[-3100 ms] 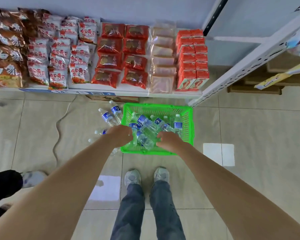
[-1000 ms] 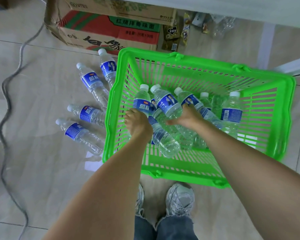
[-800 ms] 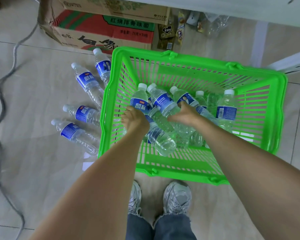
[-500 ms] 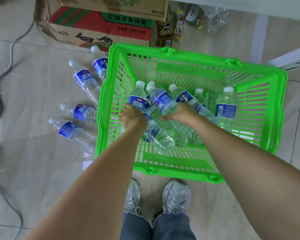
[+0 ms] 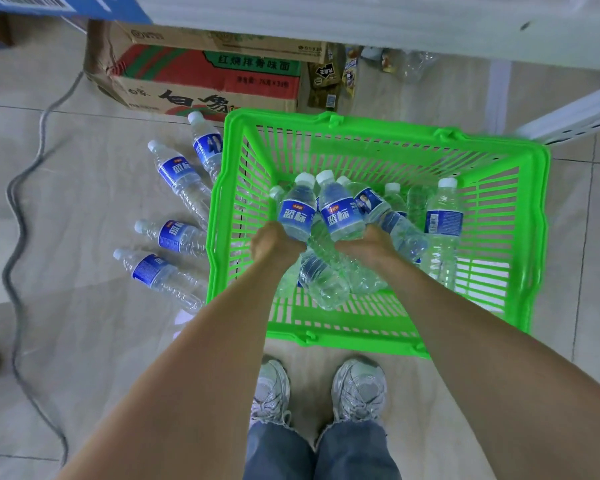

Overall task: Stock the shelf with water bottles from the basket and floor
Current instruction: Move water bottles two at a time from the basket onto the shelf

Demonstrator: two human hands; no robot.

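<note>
Both hands were inside the green slatted plastic basket, each wrapped around a clear ribbed bottle with a blue label and white cap. The left hand grasped the left bottle; the right hand grasped the right bottle, side by side, caps pointing away. More bottles lay heaped beneath them. Four floor bottles lay on glossy tile just beside the basket's left wall, near a printed cardboard box.

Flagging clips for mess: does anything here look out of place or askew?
Yes. Four water bottles lie on their sides on the floor left of the green basket, and those inside are jumbled. A grey cable snakes across the tiles.
</note>
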